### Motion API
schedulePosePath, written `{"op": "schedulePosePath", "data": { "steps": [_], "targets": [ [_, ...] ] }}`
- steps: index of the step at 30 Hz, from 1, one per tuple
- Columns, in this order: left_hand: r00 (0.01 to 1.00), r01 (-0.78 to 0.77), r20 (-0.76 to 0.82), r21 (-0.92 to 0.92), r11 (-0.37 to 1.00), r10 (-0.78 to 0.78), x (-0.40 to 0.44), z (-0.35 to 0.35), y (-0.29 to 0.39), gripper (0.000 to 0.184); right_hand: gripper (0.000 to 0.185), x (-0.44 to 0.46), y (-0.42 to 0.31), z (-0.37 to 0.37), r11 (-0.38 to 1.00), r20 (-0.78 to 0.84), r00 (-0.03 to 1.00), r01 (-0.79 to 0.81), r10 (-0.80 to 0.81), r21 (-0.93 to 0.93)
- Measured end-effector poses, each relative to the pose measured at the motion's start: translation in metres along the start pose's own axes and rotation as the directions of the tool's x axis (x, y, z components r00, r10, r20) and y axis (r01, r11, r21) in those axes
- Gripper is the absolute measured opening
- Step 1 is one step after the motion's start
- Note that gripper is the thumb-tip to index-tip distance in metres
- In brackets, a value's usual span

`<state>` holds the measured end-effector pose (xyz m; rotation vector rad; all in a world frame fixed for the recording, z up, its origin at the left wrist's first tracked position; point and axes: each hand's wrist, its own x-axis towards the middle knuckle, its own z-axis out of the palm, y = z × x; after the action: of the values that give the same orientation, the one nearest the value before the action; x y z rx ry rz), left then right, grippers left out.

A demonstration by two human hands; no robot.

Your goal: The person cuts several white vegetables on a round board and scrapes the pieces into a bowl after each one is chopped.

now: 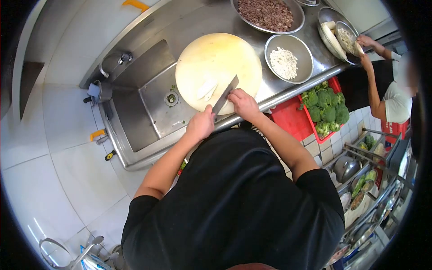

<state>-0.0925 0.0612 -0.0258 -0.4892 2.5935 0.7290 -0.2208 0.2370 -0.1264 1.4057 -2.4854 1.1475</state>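
Observation:
A kitchen knife (226,95) slants over the round cutting board (216,54), its blade pointing up and away from me. At the near end of the knife, my left hand (201,123) is closed around the handle. My right hand (243,104) is beside the blade with fingers curled together near its edge. Whatever those fingers hold, if anything, is hidden. Pale white pieces (207,90) lie on the board left of the blade; their kind is hard to make out. A metal bowl (307,57) with white chopped pieces (283,63) stands right of the board.
The board rests partly over a steel sink (146,117) with a faucet (123,57). A bowl of brown minced food (265,14) stands behind. At right, another person (398,90) handles a bowl (345,38). Below the counter is a red crate (309,118) of broccoli (325,105).

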Motion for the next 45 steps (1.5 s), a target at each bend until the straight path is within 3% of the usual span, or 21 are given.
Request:
{"op": "schedulePosePath", "data": {
  "steps": [4,9,12,16,19,22,23,26,32,35,37,40,42,43,45],
  "targets": [
    [0.994,-0.053,-0.098,-0.064,0.997,0.047,-0.001,-0.02,-0.012,0.024,0.009,0.007,-0.002,-0.007,0.991,-0.02,0.998,-0.056,0.058,0.119],
    [0.933,-0.074,-0.356,-0.324,0.943,-0.049,-0.021,-0.05,-0.033,0.027,0.011,0.025,-0.009,-0.016,0.93,-0.027,0.959,-0.266,0.282,0.254],
    [0.888,-0.161,-0.458,-0.388,0.908,-0.038,-0.029,-0.071,-0.036,0.026,0.018,0.056,-0.012,-0.016,0.973,-0.017,0.98,-0.192,0.196,0.126],
    [0.877,-0.118,-0.47,-0.407,0.906,-0.097,-0.029,-0.081,-0.042,0.027,0.035,0.096,-0.015,-0.003,0.994,0.224,0.974,-0.065,0.044,0.088],
    [0.813,-0.256,-0.581,-0.417,0.872,-0.039,-0.022,-0.069,-0.054,0.026,0.05,0.122,-0.013,0.018,0.992,0.411,0.906,0.063,-0.104,0.114],
    [0.861,-0.149,-0.5,-0.423,0.894,-0.094,-0.025,-0.065,-0.062,0.026,0.056,0.137,-0.016,0.015,0.984,0.599,0.782,0.165,-0.174,0.071],
    [0.87,-0.135,-0.483,-0.428,0.894,-0.1,-0.028,-0.065,-0.064,0.027,0.064,0.14,-0.02,0.011,0.961,0.646,0.737,0.277,-0.197,-0.023],
    [0.884,-0.12,-0.454,-0.451,0.885,-0.112,-0.033,-0.059,-0.071,0.027,0.055,0.137,-0.011,0.016,0.927,0.685,0.692,0.37,-0.228,-0.066],
    [0.889,-0.115,-0.441,-0.475,0.872,-0.123,-0.032,-0.051,-0.083,0.027,0.037,0.126,0.003,0.031,0.88,0.582,0.761,0.449,-0.286,-0.154],
    [0.879,-0.15,-0.466,-0.47,0.87,-0.1,-0.03,-0.051,-0.083,0.026,0.039,0.127,0.011,0.028,0.986,0.448,0.893,0.103,-0.033,-0.133],
    [0.899,-0.131,-0.429,-0.461,0.878,-0.091,-0.031,-0.054,-0.083,0.026,0.041,0.123,0.038,0.023,0.987,0.213,0.965,-0.161,0.153,0.023],
    [0.954,-0.07,-0.294,-0.431,0.899,-0.067,-0.034,-0.049,-0.074,0.025,0.041,0.124,0.067,-0.026,0.858,0.097,0.861,-0.508,0.5,0.083],
    [0.973,-0.118,-0.229,-0.389,0.914,0.028,-0.029,-0.035,-0.071,0.025,0.04,0.114,0.11,-0.038,0.833,0.002,0.844,-0.531,0.537,0.155],
    [0.978,-0.145,-0.193,-0.368,0.918,0.077,-0.023,-0.026,-0.069,0.025,0.04,0.116,0.107,-0.055,0.687,0.121,0.786,-0.595,0.606,0.417],
    [0.972,-0.224,-0.146,-0.331,0.917,0.185,-0.006,0.0,-0.068,0.026,0.04,0.116,0.091,-0.089,0.594,0.191,0.741,-0.642,0.644,0.485]
  ]
}}
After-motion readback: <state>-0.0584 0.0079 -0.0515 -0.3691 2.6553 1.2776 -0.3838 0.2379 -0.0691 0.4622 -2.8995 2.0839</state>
